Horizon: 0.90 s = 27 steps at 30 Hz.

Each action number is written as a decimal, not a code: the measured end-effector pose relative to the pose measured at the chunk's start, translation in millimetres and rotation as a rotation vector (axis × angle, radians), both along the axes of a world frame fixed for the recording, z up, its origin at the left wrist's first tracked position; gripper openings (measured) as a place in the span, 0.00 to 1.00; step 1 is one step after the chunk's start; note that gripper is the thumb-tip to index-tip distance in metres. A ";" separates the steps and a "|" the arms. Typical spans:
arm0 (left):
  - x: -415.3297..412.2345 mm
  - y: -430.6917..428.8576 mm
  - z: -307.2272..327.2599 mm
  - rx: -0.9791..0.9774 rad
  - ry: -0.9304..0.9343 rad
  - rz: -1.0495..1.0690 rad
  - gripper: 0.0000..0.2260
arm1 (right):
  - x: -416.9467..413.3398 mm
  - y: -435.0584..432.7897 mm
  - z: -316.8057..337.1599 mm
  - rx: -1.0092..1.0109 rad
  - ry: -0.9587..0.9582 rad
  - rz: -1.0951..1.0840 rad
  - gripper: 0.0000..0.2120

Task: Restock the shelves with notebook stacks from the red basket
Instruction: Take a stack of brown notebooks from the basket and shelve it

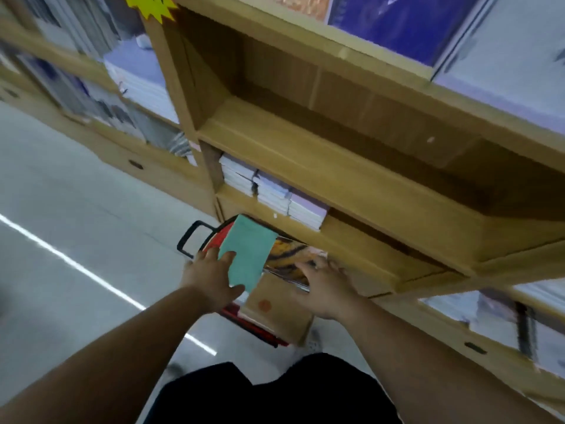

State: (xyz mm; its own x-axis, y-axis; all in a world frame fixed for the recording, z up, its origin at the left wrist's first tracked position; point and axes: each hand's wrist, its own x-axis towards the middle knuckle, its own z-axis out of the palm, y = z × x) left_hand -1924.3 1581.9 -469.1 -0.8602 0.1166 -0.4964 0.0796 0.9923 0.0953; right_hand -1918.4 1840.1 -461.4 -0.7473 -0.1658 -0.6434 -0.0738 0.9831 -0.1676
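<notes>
RESTOCKING, THE PICK-UP: We read this as notebooks being lifted out of the red basket (255, 330), which sits on the floor directly beneath both hands, close against the foot of the wooden shelving (336, 166). The left hand (211, 278) grips a teal notebook (249, 252) by its near edge, thumb below and a finger curled over the cover. Just to its right, the right hand (325, 289) lies with fingers spread and straight on orange-patterned notebooks (289, 255). It pinches nothing that we can make out through the blur. Both arms reach down and forward, nearly straight. Next, we judge, the right hand must close on its stack. Both hands would then rise to the bare compartment (305, 117) above and beyond them, past the shelf holding white notebook stacks (272, 191).
</notes>
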 end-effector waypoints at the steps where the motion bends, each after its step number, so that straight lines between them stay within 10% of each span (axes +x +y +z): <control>1: 9.5 6.8 2.0 0.003 0.007 0.051 0.38 | -5.5 5.6 -0.7 -0.007 -0.015 0.054 0.37; 27: 139.7 157.4 -279.5 0.403 -0.053 1.074 0.36 | -27.4 59.1 -283.6 -0.182 -0.118 0.478 0.33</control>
